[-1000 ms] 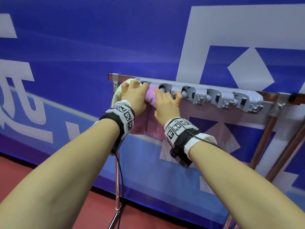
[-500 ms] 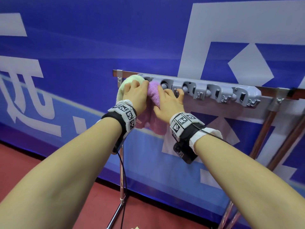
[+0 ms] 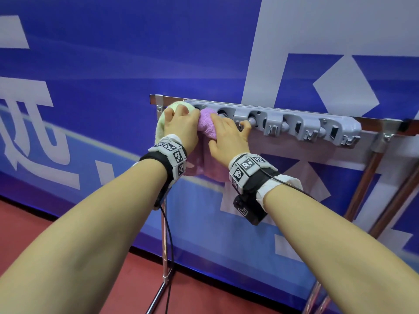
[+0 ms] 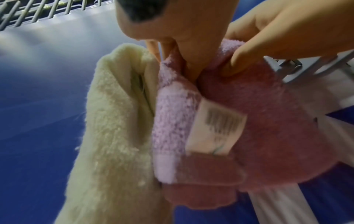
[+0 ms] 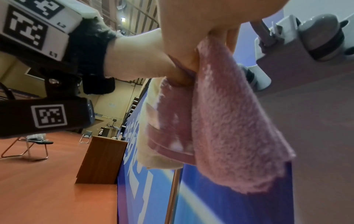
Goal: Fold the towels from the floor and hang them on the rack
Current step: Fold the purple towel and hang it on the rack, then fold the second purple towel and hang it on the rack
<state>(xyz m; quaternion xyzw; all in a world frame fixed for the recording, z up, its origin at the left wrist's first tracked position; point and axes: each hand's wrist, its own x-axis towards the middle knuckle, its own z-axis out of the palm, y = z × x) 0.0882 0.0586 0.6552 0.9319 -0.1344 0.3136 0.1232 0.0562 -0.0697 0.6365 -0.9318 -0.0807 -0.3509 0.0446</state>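
A grey rack (image 3: 294, 125) with several clips runs along a metal bar in front of the blue banner. A pale green towel (image 3: 160, 129) hangs at its left end, seen cream-coloured in the left wrist view (image 4: 114, 121). Beside it hangs the folded pink towel (image 3: 207, 128) with a white barcode label (image 4: 216, 128). My left hand (image 3: 181, 125) lies over both towels, its thumb pushed into the pink fold. My right hand (image 3: 229, 137) pinches the pink towel's top (image 5: 229, 121) against the rack, fingertips near a clip (image 5: 316, 37).
A thin metal stand pole (image 3: 165, 257) drops under the rack's left end to the red floor. Copper-coloured legs (image 3: 362, 189) slant down at the right. The right wrist view shows a wooden cabinet (image 5: 101, 159) and a folding chair (image 5: 28, 145) farther off.
Both hands stay at the rack's left end on the pink towel. Its top is bunched a little higher between them, and my head has moved slightly.
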